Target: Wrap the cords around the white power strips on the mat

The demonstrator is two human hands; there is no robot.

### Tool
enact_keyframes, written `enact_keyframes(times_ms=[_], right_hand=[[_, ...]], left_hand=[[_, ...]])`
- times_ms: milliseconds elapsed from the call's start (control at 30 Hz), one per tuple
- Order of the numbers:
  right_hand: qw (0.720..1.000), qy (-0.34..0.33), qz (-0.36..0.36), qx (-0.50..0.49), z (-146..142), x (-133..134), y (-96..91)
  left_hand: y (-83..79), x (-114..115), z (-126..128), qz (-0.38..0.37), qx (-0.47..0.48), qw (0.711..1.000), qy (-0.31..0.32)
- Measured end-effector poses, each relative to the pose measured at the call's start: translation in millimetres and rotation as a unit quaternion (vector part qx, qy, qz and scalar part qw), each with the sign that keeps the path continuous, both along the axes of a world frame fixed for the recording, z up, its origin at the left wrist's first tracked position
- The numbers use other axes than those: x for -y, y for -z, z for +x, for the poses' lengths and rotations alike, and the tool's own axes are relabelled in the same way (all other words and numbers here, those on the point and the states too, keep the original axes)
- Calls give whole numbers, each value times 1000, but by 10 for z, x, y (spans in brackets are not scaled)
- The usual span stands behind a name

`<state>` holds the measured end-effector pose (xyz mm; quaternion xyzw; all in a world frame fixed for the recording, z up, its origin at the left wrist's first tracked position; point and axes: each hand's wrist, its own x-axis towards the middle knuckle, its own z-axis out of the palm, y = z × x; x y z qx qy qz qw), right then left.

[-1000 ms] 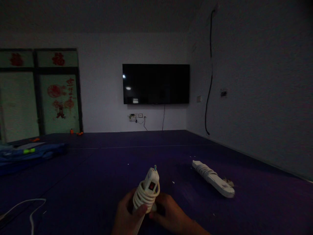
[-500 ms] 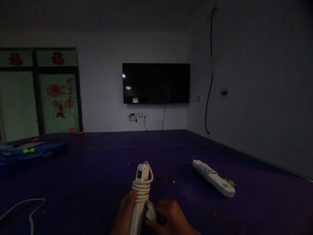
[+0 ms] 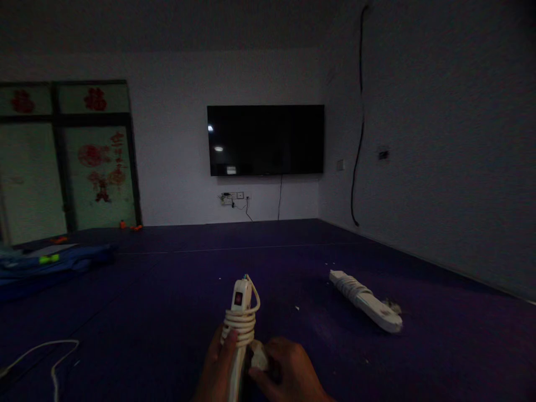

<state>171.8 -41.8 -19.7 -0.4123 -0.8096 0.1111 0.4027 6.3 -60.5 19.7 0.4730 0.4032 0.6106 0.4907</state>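
Note:
A white power strip [image 3: 240, 296] points away from me at the bottom middle, its switch at the far end. Its cord [image 3: 240, 324] is wound round it in several turns. My left hand [image 3: 220, 357] is closed round the strip, thumb against the lowest coils. Beside it, my right hand [image 3: 288, 368] pinches a pale plug [image 3: 258, 356] at the strip's right side. The plug's prongs are hidden in the dim light. A second white power strip [image 3: 368, 304], also wrapped in its cord, lies on the purple floor to the right.
Blue cloth [image 3: 79, 259] lies at the left on the purple floor [image 3: 176, 312]. A loose white cable [image 3: 54, 357] curves at the lower left. Small white scraps dot the floor. A television [image 3: 267, 140] hangs on the far wall; a black cable [image 3: 360, 128] runs down the right wall.
The power strip and both hands have shifted only slightly. My left thumb sits a little further right over the coils. My right hand keeps its pinch on the plug.

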Motion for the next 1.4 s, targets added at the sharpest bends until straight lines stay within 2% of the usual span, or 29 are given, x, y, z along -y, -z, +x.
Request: enact_keyframes(times_ms=[67, 167, 233, 367, 567, 700, 800, 867, 1000, 1233, 1400], right_hand=[[995, -19, -60, -83, -58, 8, 80], [972, -62, -129, -186, -197, 47, 144], [955, -90, -156, -235, -282, 88, 120], [926, -147, -203, -283, -346, 155, 6], [914, -118, -252, -297, -295, 115, 6], [863, -169, -293, -376, -269, 30, 37], [819, -213, -306, -436, -250, -20, 13], [802, -225, -307, -460, -235, -34, -23], [790, -246, -317, -464, -200, -39, -90], [773, -292, -324, -461, -133, -61, -78], [793, -314, -315, -416, -95, -60, -57]], left_hand=[[-35, 48, 23, 23, -36, 999, -21], [-49, 113, 80, 55, -71, 992, -86], [-26, 126, 107, 59, -80, 989, -107], [83, 66, 92, 46, -96, 989, -102], [278, -65, 25, 31, -87, 994, -66], [289, -158, -41, 23, -62, 997, -28], [214, -210, -91, 33, -38, 998, 25], [162, -207, -99, 42, -4, 997, 62], [126, -126, -50, 41, 66, 991, 108], [79, -78, 3, 8, 104, 991, 77], [63, -93, -10, -15, 82, 995, 47]])
